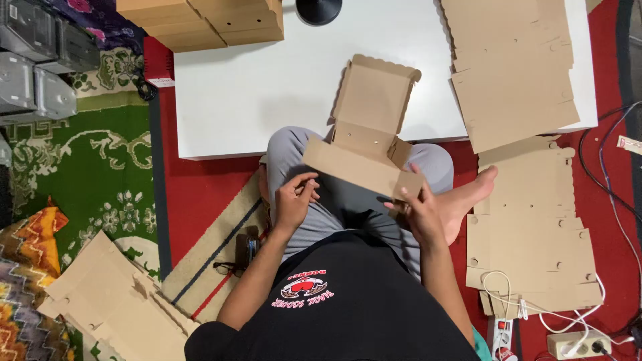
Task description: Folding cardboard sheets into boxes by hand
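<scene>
Two hands work a half-folded cardboard box (366, 137) that rests on the person's lap, its lid leaning back over the edge of the white table (267, 87). The right hand (420, 207) pinches the near right corner flap between thumb and fingers; the left hand (295, 198) is curled just under the front panel, fingertips touching or almost touching its lower edge, and whether it truly grips cannot be told. Thin corrugated board like this is likely light and fairly stiff along the panels, yet bends easily at scored folds and creases if squeezed, so corners and flap edges look the best holds. Flat blanks (515, 73) lie stacked on the table's right end, with more (531, 227) on the red floor beside it, near a power strip (576, 343). Folded boxes (207, 21) sit at the table's far left; further blanks (114, 301) lie on the patterned rug (87, 160).
</scene>
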